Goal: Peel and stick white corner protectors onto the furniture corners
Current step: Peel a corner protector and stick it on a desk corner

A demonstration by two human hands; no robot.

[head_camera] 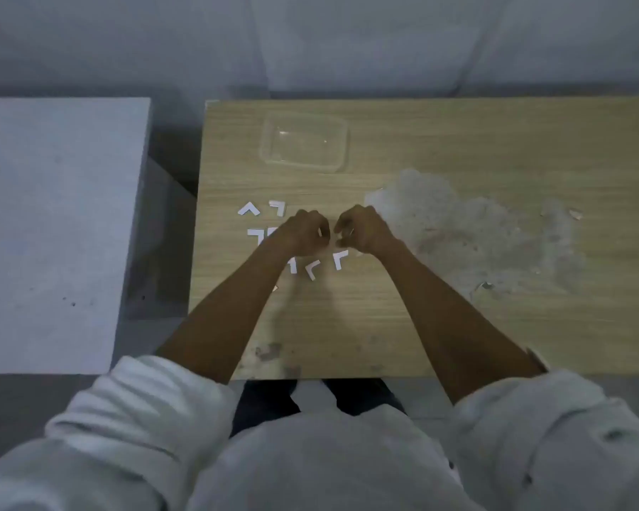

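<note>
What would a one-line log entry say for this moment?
left hand, right hand: pinching white piece | loose protectors: on wooden table | clear tub: untouched

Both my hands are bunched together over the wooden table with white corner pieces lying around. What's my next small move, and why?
Probably finish pulling the backing off. Your left hand and right hand meet with fingers curled, pinching a small white piece between them, too small to make out. The other corner protectors lie loose on the table.
</note>
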